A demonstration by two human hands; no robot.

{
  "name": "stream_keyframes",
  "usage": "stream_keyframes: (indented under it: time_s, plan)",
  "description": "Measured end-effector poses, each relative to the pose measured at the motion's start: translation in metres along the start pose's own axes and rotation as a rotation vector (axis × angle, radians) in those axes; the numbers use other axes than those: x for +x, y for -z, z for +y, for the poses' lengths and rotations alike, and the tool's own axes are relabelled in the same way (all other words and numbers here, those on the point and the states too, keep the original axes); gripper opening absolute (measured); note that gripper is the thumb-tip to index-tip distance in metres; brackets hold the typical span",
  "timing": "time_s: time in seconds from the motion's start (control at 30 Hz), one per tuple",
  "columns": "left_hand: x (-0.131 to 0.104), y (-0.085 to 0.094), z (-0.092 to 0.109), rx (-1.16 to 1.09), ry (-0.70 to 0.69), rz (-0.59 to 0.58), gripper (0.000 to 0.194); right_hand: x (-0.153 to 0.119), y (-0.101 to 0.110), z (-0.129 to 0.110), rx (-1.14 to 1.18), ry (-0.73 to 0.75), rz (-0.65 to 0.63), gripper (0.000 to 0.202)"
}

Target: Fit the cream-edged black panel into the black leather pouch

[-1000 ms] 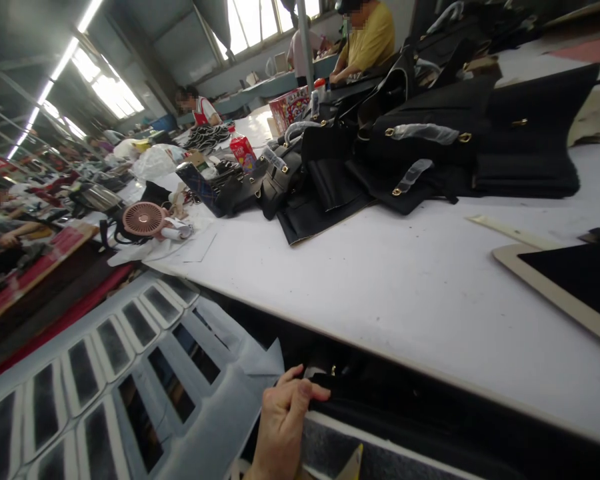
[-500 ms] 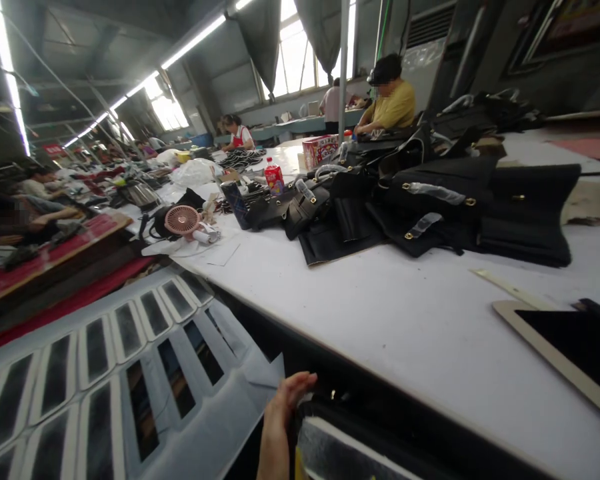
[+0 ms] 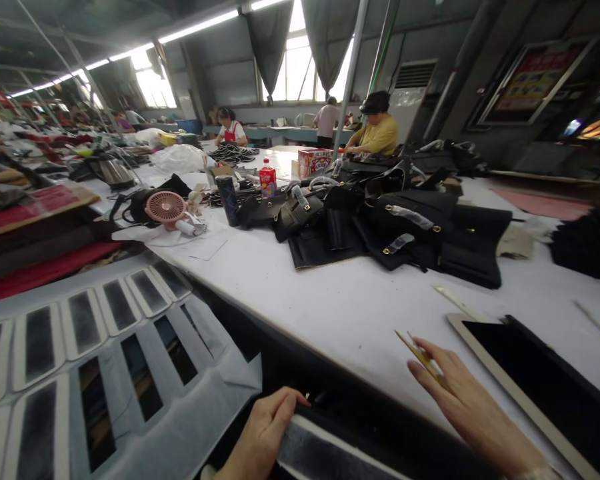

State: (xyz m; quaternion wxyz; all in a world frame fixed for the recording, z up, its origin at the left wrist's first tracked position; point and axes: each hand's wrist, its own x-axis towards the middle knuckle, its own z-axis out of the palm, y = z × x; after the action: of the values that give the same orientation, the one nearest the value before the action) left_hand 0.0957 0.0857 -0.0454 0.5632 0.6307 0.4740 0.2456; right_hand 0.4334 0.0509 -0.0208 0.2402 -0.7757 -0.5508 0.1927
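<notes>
Your left hand (image 3: 260, 437) is curled over the near edge of a flat black panel with a pale strip along its top (image 3: 330, 453), fingers folded onto it below the table's front edge, so it has a loose hold on that piece. Your right hand (image 3: 467, 403) lies over the white worktable (image 3: 360, 313), fingers stretched nearly flat, with a thin yellow stick-like tool (image 3: 417, 352) pinched between them and pointing away from you; its tip rests just above the table top.

Just beside your right hand, to its right, lies a black rectangular sheet on a cream-coloured board (image 3: 540, 387). A thin pale ruler strip (image 3: 457, 301) lies a little beyond it.

Further out, mid-table, a heap of black leather bags with gold fittings (image 3: 395, 227) spreads across the surface. To its left stand a red-labelled drink bottle (image 3: 267, 180) and a small pink round fan (image 3: 165, 207). At your left, below the table, a light grey frame with rows of dark rectangular openings (image 3: 105, 347) slopes away.

At the far end, a person in a yellow top (image 3: 377, 130) sits working, with others behind.
</notes>
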Motion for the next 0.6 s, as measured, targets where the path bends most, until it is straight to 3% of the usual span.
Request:
stream_keyframes:
  time_s: [0.1, 0.17, 0.27, 0.33, 0.43, 0.53, 0.6]
  plan:
    - [-0.001, 0.000, 0.002, 0.049, -0.003, -0.012, 0.051, 0.040, -0.009, 0.007, -0.364, 0.057, 0.053, 0.065]
    - [-0.003, 0.001, 0.000, 0.097, -0.031, -0.009, 0.051, 0.053, -0.020, 0.007, -0.458, 0.077, 0.083, 0.057]
    - [-0.004, 0.007, -0.007, 0.284, -0.239, 0.050, 0.040, 0.051, -0.027, 0.006, -0.495, 0.139, 0.135, 0.050]
    - [-0.003, 0.011, -0.013, 0.447, -0.470, 0.043, 0.036, 0.034, -0.021, 0.006, -0.475, 0.192, 0.181, 0.041]
    - [-0.001, 0.014, -0.020, 0.627, -0.715, 0.009, 0.044, -0.017, -0.009, 0.004, -0.384, 0.256, 0.257, 0.041]
    - [0.001, 0.012, -0.021, 0.719, -0.791, 0.045, 0.054, -0.082, -0.013, 0.003, -0.189, 0.306, 0.343, 0.040]
    - [0.001, 0.010, -0.021, 0.737, -0.795, 0.059, 0.056, -0.117, -0.029, 0.006, -0.170, 0.401, 0.317, 0.050]
